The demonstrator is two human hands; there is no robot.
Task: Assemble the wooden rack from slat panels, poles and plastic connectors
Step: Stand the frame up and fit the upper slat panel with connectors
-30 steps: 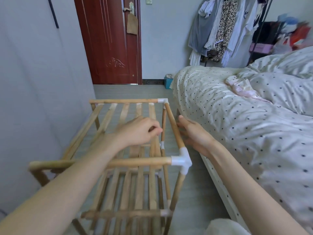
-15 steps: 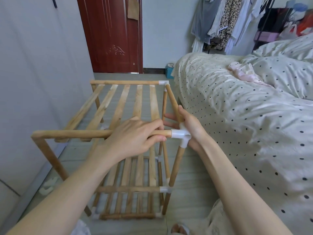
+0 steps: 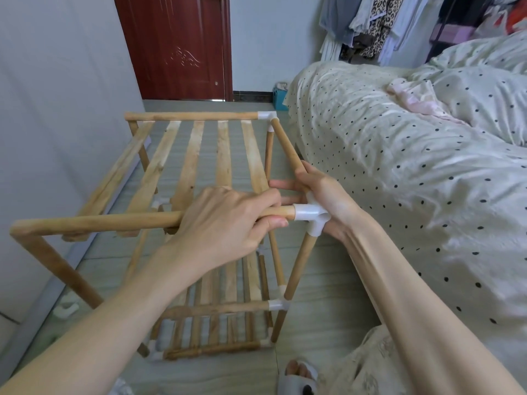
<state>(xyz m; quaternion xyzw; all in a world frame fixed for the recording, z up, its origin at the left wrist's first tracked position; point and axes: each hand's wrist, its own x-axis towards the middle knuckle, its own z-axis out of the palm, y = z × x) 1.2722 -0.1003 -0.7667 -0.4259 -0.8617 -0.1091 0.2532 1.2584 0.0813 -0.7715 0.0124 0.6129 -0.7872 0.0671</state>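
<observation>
Change: both hands moved from mid-rail to the near white connector (image 3: 312, 214).
Left hand (image 3: 228, 223): grips front pole (image 3: 94, 223) beside connector.
Right hand (image 3: 328, 201): wraps connector's far side.
Rack (image 3: 199, 166): upright beside bed (image 3: 399, 166).

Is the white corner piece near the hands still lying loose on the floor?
No, the white plastic connector sits on the rack's near top corner, joining three wooden poles.

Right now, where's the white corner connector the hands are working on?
Head view, centre-right: the white corner connector caps the near top pole, between the left hand gripping that pole and the right hand behind it, beside the bed.
</observation>
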